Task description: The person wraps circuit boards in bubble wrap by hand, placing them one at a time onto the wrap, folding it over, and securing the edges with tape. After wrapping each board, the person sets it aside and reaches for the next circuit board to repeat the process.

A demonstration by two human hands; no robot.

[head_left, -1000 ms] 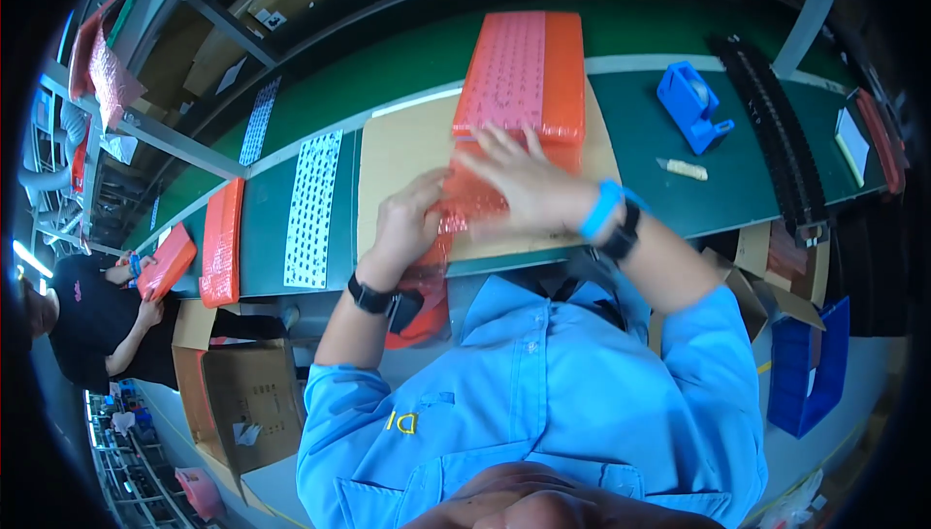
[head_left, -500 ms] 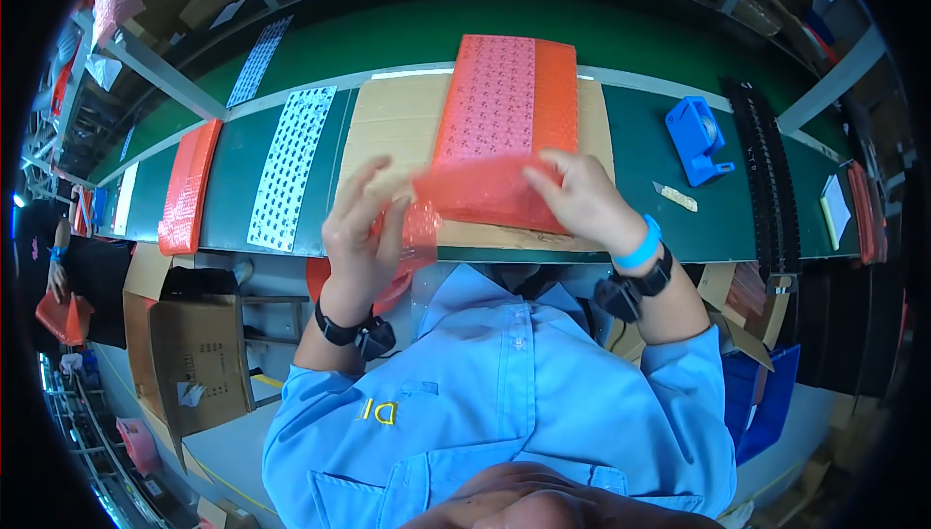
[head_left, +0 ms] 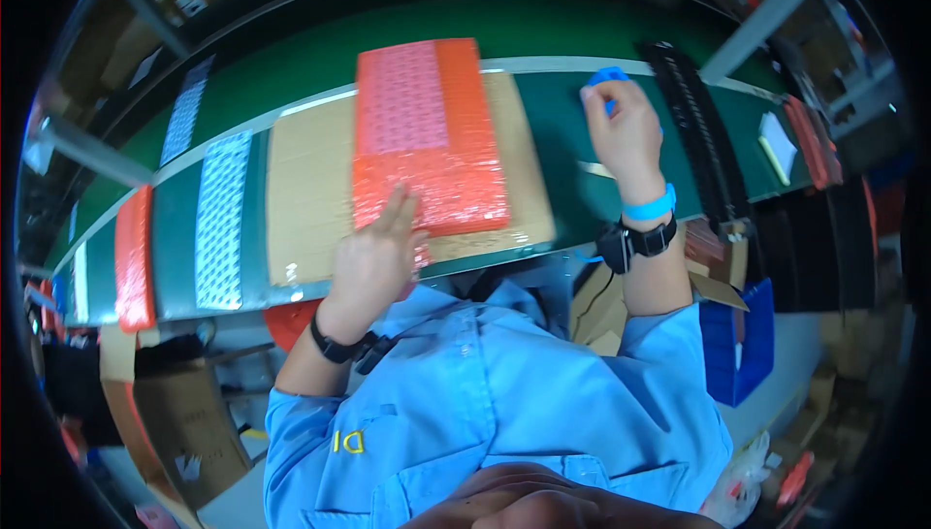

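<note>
On a brown cardboard sheet lies a red bubble-wrap packet, with a pale patterned sheet showing through it. My left hand rests on its near edge, fingers stretched out and laid against the bubble wrap. Over to the right, my right hand is at the blue tape dispenser and covers most of it. Its fingers are curled toward the thumb; what they pinch is hidden. A pale-handled cutter lies just left of my right wrist.
To the left are a patterned sheet and another red bubble-wrap packet. Black strips cross the bench on the right, near a white pad. Below the bench stand an open carton and a blue bin.
The loose red flap is now down on the packet. My left hand has gone from lifting it to lying on it; my right hand has moved right to the tape dispenser. The view has shifted.
</note>
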